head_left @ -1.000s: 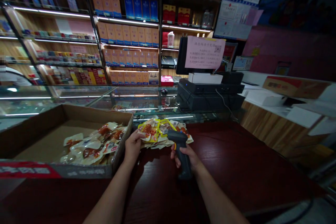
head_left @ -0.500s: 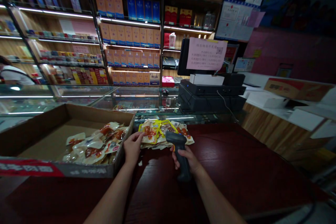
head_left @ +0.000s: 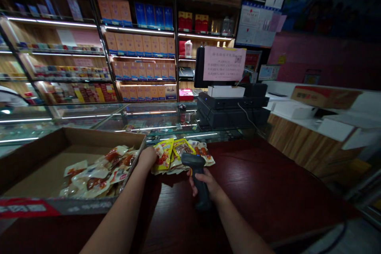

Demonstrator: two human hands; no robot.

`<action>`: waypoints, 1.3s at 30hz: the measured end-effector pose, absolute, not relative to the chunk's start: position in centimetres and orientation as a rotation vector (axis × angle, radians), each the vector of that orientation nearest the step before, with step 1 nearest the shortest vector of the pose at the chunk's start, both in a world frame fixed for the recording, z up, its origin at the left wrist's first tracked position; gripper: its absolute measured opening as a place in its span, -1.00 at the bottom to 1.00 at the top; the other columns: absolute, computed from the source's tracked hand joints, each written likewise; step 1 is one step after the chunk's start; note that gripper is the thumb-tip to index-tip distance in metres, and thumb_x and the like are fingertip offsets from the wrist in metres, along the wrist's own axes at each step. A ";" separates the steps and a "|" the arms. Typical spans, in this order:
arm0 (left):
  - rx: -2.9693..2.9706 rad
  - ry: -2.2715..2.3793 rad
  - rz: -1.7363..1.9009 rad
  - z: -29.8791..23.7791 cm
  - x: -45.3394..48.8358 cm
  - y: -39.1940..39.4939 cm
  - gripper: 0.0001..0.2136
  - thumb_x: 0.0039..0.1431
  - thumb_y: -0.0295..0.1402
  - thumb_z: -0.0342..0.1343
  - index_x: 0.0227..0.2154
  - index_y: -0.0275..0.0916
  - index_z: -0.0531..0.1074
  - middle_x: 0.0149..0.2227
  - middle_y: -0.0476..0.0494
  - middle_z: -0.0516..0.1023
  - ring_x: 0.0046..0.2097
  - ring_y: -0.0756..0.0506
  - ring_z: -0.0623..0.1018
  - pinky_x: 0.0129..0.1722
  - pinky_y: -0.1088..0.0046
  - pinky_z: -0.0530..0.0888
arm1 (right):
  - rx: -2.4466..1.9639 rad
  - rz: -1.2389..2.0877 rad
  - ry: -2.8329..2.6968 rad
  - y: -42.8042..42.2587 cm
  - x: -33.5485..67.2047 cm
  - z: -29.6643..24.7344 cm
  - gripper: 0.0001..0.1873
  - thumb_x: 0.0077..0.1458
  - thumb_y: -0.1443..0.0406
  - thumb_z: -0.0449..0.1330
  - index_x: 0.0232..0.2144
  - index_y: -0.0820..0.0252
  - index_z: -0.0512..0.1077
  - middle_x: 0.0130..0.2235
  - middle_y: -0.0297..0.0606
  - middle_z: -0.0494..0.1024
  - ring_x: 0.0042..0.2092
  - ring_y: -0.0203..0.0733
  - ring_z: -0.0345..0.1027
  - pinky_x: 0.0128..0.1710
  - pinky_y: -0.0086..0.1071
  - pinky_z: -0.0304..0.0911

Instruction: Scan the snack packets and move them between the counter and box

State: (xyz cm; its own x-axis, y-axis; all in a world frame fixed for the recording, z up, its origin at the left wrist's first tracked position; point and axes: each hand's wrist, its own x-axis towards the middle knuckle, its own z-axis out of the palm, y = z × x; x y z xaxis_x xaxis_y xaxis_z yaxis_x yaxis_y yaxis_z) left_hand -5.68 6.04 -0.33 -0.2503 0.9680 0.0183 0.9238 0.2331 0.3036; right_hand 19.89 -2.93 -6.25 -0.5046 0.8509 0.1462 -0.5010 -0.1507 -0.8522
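A black barcode scanner (head_left: 201, 190) is gripped by my right hand (head_left: 207, 182), its head tipped over the front of a pile of snack packets. Beside the cardboard box's right wall is my left hand (head_left: 148, 157), back towards me, at the left end of the pile. Its fingers are hidden, so I cannot see what they hold. A pale packet edge shows just right of it, against a yellow snack packet (head_left: 164, 159). Another yellow packet (head_left: 183, 147) and pale, clear-fronted packets (head_left: 204, 151) lie further right. More vacuum-packed snacks (head_left: 98, 180) are heaped inside the open cardboard box (head_left: 86, 205).
The dark red tabletop (head_left: 253, 182) extends to the right. Behind it are a glass counter (head_left: 154, 109) and a monitor (head_left: 200, 65) above a black cash drawer (head_left: 232, 115). Boxed goods fill the back shelves. A carton (head_left: 324, 97) rests on the right-hand counter.
My left hand has turned and drawn back towards the box; the pale packet it pinched no longer lies fully visible on the yellow one. The scanner stays over the pile. The view has shifted slightly.
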 end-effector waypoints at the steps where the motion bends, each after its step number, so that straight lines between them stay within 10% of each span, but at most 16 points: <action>1: 1.816 2.290 0.357 -0.3 -5.8 5.9 -0.81 0.04 -0.45 -0.01 -0.36 -0.32 0.50 -0.28 -0.32 0.59 -0.24 -0.16 0.57 -0.31 0.48 0.38 | -0.468 1.808 -1.137 -2.9 19.9 -6.3 -0.63 -0.12 0.16 0.27 -0.30 0.33 0.43 -0.56 -0.32 0.47 -0.66 -0.36 0.30 -0.65 -0.47 0.32; 11: 2.059 2.174 0.772 3.3 -2.5 1.6 -0.71 0.20 -0.18 -0.12 -0.39 -0.24 0.42 -0.40 -0.16 0.55 -0.33 -0.09 0.50 -0.35 0.48 0.27 | -0.377 1.847 -1.104 -3.1 19.8 -5.6 -0.62 -0.14 0.14 0.27 -0.31 0.31 0.44 -0.48 -0.25 0.51 -0.61 -0.33 0.33 -0.61 -0.44 0.32; 18: 2.048 2.088 0.980 1.8 3.5 -2.3 -0.74 0.21 -0.19 -0.13 -0.41 -0.22 0.36 -0.47 -0.14 0.48 -0.40 -0.09 0.47 -0.42 0.46 0.21 | -0.481 1.552 -0.908 -3.8 19.2 -2.9 -0.68 -0.26 0.27 0.33 -0.33 0.18 0.50 -0.31 -0.26 0.57 -0.22 -0.13 0.44 -0.14 -0.23 0.32; 32: 1.087 1.145 1.226 -4.9 4.1 -2.6 -0.69 -0.30 -0.21 0.31 -0.51 -0.30 0.40 -0.62 0.05 0.39 -0.61 0.05 0.37 -0.65 0.53 0.38 | -0.572 1.480 -0.703 -3.1 19.0 -4.0 -0.70 -0.25 0.23 0.25 -0.35 0.21 0.50 -0.35 -0.24 0.61 -0.43 -0.14 0.43 -0.48 -0.37 0.30; 39: 0.785 0.985 1.362 -5.1 4.8 -3.4 -0.67 -0.29 -0.23 0.35 -0.52 -0.33 0.38 -0.55 0.00 0.46 -0.55 0.05 0.46 -0.62 0.58 0.47 | -0.518 1.430 -0.687 -3.5 19.2 -3.5 -0.69 -0.28 0.23 0.25 -0.36 0.17 0.51 -0.35 -0.24 0.61 -0.21 -0.02 0.46 -0.25 -0.26 0.36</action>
